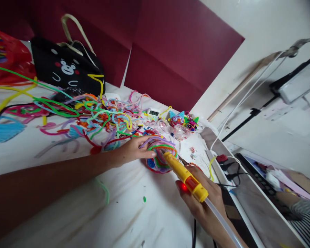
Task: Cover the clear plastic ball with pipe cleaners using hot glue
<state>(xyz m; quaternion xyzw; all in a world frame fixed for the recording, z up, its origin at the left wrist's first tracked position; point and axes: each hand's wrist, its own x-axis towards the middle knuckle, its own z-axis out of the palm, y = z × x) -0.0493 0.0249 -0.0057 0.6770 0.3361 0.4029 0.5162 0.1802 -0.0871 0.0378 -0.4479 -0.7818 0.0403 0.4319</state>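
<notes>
My left hand (134,150) is closed on the left rim of a round craft piece (158,167) wound with pipe cleaners in purple, green, orange and pink. A blue button-like disc shows on its side. In my right hand (204,193) is a yellow hot glue gun (179,172), a clear glue stick trailing from its back end and a red light glowing near my thumb. The gun's nozzle points at the inside of the craft piece; whether it touches cannot be made out. My right fingers are partly hidden behind the gun.
Tangled pipe cleaners (93,113) cover the left of the table, before a black bag (67,69) and a red bag (12,58). Behind the craft piece are a small digital clock (153,113), clear balls (181,132) and decorated figures (191,123). A power strip (219,172) and cords lie right.
</notes>
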